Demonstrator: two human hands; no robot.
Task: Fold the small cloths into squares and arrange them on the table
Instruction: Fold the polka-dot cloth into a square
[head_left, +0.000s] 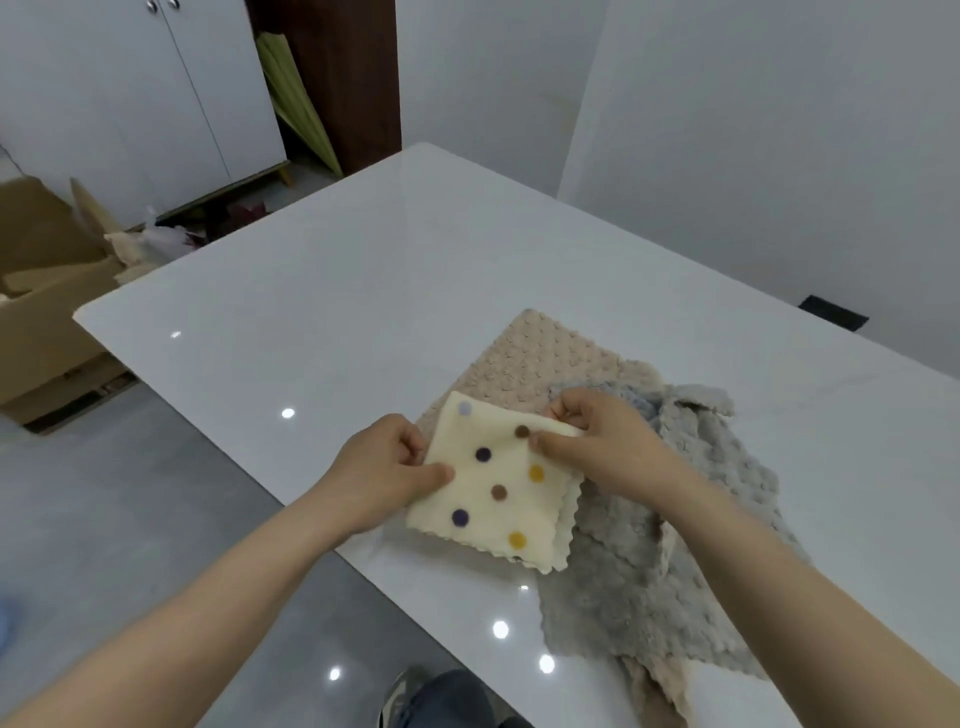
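Note:
A cream cloth with coloured dots (501, 493), folded into a square, is held just above the white table (363, 270). My left hand (384, 467) pinches its left edge, thumb on top. At the far right corner my right hand (592, 441) pinches the cloth too. Under and behind it lies a beige bobbled cloth (545, 353), spread flat. A grey bobbled cloth (691, 545) lies rumpled to the right, partly under my right forearm. Another beige cloth (660, 691) sticks out below the grey one at the table's near edge.
An open cardboard box (47, 291) stands on the floor left of the table. White cabinets (130, 104) and a brown door are behind. My shoe and trouser leg (436, 696) show below the table's near edge. A wall runs along the right.

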